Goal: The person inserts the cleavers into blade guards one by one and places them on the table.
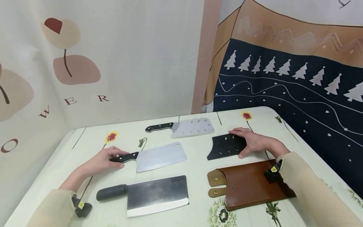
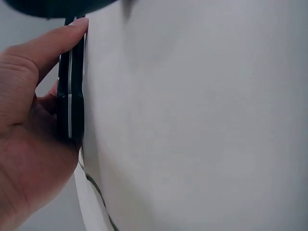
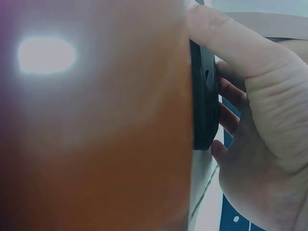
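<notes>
One smooth rectangular cleaver point(image 1: 161, 157) | riveted black handle point(image 1: 130, 156) gripped by left hand point(image 1: 103, 162) | right hand point(image 1: 255, 142) grips slotted black sheath point(image 1: 224, 145)

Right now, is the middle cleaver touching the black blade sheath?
Apart: the head view shows a strip of tablecloth between the middle cleaver and the black blade sheath.

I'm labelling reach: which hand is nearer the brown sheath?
Right hand: it holds a black blade guard just beyond the sheath; the left hand, well leftward, grips a cleaver's handle.
</notes>
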`<state>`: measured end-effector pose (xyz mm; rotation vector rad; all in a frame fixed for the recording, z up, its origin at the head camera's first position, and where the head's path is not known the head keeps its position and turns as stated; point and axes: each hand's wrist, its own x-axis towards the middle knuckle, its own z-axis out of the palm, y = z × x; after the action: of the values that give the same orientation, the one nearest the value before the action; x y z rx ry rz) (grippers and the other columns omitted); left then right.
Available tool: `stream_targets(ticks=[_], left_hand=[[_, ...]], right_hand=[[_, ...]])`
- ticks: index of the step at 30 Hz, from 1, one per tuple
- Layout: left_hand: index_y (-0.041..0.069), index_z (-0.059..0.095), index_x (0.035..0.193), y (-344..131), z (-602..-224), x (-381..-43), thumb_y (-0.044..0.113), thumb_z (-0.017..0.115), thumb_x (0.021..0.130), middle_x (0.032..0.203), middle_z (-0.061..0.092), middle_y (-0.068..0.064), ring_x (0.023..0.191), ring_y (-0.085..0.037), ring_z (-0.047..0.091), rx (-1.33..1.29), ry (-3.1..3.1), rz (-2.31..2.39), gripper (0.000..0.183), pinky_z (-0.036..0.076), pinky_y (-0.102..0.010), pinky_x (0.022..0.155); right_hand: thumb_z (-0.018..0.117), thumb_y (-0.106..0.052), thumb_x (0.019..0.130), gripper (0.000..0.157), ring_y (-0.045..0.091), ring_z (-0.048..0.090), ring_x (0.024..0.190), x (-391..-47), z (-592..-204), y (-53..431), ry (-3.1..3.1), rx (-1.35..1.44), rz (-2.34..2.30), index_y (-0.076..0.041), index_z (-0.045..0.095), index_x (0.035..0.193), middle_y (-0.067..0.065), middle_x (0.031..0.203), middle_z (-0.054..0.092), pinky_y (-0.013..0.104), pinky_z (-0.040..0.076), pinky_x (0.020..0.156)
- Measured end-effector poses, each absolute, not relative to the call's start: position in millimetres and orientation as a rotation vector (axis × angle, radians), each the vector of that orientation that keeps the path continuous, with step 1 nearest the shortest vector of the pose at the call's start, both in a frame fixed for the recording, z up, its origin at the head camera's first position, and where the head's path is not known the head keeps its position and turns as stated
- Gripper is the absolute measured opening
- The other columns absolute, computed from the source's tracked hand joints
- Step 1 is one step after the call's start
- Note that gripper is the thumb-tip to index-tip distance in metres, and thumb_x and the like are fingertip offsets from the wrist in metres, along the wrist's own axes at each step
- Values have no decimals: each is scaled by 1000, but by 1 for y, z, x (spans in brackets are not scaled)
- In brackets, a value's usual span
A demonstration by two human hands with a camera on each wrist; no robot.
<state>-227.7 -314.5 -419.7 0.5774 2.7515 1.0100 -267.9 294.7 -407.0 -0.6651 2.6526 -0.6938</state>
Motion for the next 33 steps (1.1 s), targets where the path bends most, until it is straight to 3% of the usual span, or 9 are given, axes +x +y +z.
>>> stream_targets(ticks=[10, 21, 27, 33], left_hand=[[4, 76, 118, -313, -422, -229, 16, 84, 85, 106, 67, -2, 97, -17, 57, 594, 2788, 982, 36, 42, -27, 80], [3, 74, 122, -315, -419, -225, 16, 83, 86, 113, 73, -8, 102, -15, 62, 508, 2764, 1049, 40, 45, -23, 85], [1, 72, 126, -313, -418, -225, 18, 83, 86, 115, 72, -15, 92, -21, 57, 384, 2731, 1073, 46, 42, -25, 72], [-4, 69, 127, -312, -413, -228, 14, 82, 86, 107, 71, -14, 77, -13, 59, 368, 2684, 1156, 47, 47, -25, 63]], right_hand=[[94, -36, 71, 103, 49, 24, 142, -270, -406, 294, 2647, -649, -694, -4, 43, 153, 26, 160, 25, 73, 21, 111], [90, -38, 66, 98, 45, 30, 137, -264, -413, 294, 2717, -674, -717, -1, 47, 145, 25, 157, 32, 70, 27, 110], [90, -39, 65, 97, 43, 34, 133, -261, -413, 297, 2724, -674, -724, -1, 47, 144, 25, 155, 34, 69, 30, 108], [89, -38, 65, 94, 41, 41, 126, -263, -409, 296, 2738, -675, -748, -1, 49, 141, 25, 150, 40, 66, 35, 105]])
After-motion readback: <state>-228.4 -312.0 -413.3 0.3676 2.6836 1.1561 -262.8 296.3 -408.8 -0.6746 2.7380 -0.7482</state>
